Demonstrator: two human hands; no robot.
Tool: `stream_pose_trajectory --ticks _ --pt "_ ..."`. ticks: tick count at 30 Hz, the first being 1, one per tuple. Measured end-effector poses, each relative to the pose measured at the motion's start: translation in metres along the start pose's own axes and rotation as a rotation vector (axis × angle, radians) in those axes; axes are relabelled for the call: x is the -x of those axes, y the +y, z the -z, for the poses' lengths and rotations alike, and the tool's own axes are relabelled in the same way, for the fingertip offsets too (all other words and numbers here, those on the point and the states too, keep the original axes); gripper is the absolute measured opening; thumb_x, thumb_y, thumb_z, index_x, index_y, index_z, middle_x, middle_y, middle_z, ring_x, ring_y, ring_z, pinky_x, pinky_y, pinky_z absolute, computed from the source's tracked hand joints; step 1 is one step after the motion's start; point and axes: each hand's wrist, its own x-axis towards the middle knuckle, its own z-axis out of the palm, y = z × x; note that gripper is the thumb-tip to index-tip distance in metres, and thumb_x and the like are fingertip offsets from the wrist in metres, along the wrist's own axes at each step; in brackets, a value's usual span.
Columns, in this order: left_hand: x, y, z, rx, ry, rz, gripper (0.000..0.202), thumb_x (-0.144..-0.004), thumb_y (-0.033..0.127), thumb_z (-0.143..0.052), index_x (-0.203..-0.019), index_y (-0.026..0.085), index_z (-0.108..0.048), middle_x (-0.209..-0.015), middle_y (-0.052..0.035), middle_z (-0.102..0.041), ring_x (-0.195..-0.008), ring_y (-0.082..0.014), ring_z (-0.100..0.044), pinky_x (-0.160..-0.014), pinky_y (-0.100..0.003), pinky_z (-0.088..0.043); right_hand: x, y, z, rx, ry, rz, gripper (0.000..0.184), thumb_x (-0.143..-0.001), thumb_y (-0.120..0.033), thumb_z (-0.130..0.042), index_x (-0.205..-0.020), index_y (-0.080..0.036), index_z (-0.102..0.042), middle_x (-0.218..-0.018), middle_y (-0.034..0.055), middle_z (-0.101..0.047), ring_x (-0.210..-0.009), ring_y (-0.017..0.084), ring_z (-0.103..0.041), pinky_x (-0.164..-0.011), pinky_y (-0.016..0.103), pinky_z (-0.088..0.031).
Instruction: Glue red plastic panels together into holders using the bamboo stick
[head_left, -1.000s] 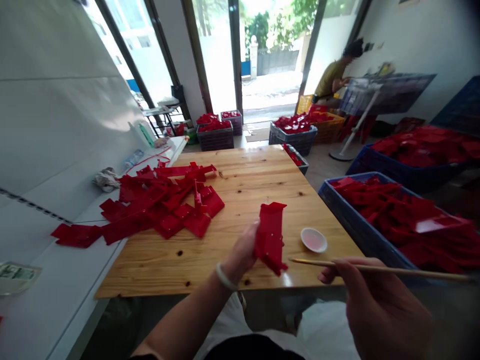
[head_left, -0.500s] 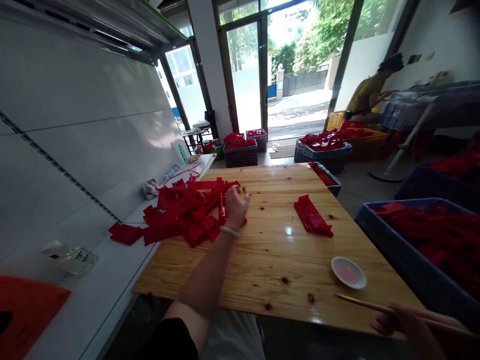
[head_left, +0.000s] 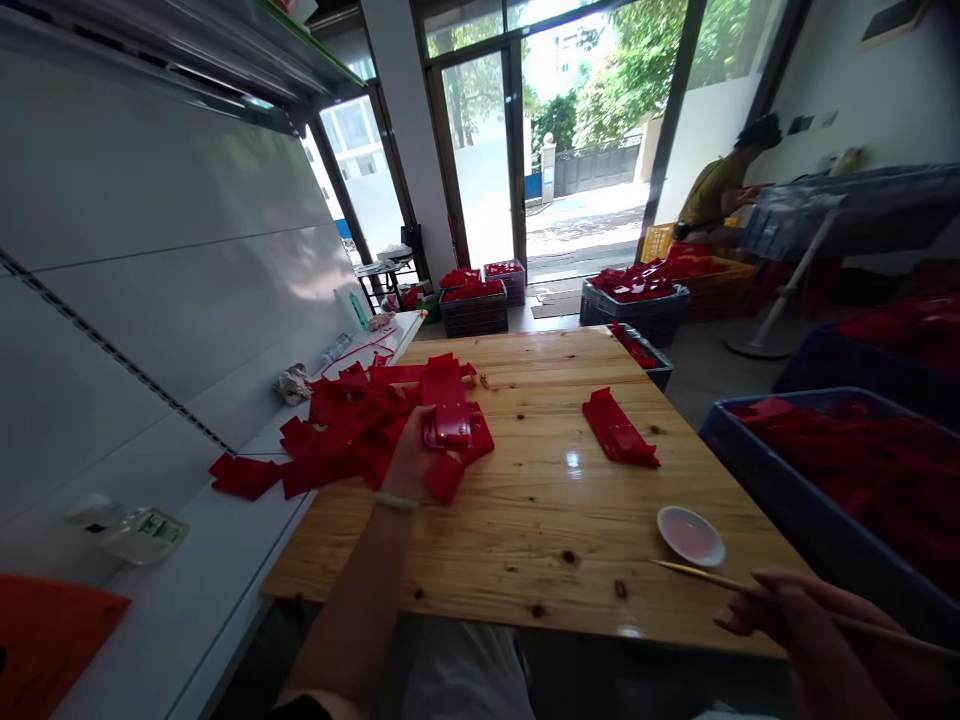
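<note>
My left hand [head_left: 411, 455] is closed on a glossy red plastic piece [head_left: 448, 400], raised at the right side of a heap of similar red pieces [head_left: 352, 415]. The far end of that piece points away from me. My right hand [head_left: 802, 620] grips a thin paintbrush [head_left: 705, 574] at the near right corner of the wooden table [head_left: 525, 540]. Just beyond the brush tip sits a small white dish [head_left: 691, 536] with pinkish liquid. One folded red piece [head_left: 619, 428] lies apart on the table's right side.
Blue crates [head_left: 750, 450] full of red pieces stand right of the table, and more crates [head_left: 474, 315] stand beyond its far edge. A clear bottle [head_left: 142, 533] lies on the white ledge at left. A person [head_left: 712, 190] works at the far right.
My left hand has drawn back toward me and left from the heap's right edge, lifting a red piece. The right hand with the paintbrush has shifted slightly left.
</note>
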Motion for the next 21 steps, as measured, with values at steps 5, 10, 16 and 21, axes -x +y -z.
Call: stream_pose_trajectory --ticks 5,10,16,21 --pt "0.071 -0.054 -0.036 0.159 -0.227 0.15 0.06 -0.102 0.052 -0.052 -0.121 0.002 -0.079 -0.118 -0.0286 -0.082 -0.097 -0.0359 -0.081 -0.092 -0.051 -0.065 0.014 -0.051 -0.017 0.028 -0.117 0.038 0.027 -0.091 -0.047 -0.091 -0.104 -0.024 -0.086 -0.087 0.0053 -0.086 -0.08 0.021 -0.085 -0.079 0.021 -0.07" --pt "0.133 -0.085 -0.063 0.226 -0.413 0.286 0.065 -0.104 0.064 -0.058 -0.117 0.006 -0.086 -0.119 -0.0214 -0.084 -0.096 -0.0315 -0.081 -0.087 -0.042 -0.068 0.024 -0.083 -0.025 0.141 -0.251 0.133 0.011 -0.099 -0.035 -0.083 -0.107 -0.029 -0.085 -0.091 0.0029 -0.086 -0.08 0.02 -0.085 -0.079 0.024 -0.072" --pt "0.158 -0.087 -0.072 0.108 -0.497 0.322 0.074 -0.099 0.076 -0.064 -0.12 0.01 -0.087 -0.108 -0.0193 -0.087 -0.1 -0.0324 -0.083 -0.088 -0.036 -0.065 0.034 -0.091 -0.035 0.126 -0.4 0.307 0.026 -0.103 -0.014 -0.073 -0.117 -0.033 -0.083 -0.099 -0.0012 -0.085 -0.088 0.016 -0.084 -0.083 0.021 -0.07" --pt "0.158 -0.1 -0.068 0.112 -0.482 0.274 0.078 -0.106 0.077 -0.048 -0.124 0.011 -0.085 -0.113 -0.0181 -0.086 -0.096 -0.0301 -0.083 -0.086 -0.036 -0.065 0.03 -0.088 -0.034 0.228 -0.479 0.413 0.027 -0.104 -0.013 -0.072 -0.121 -0.031 -0.081 -0.104 -0.0012 -0.085 -0.093 0.016 -0.083 -0.09 0.021 -0.068"
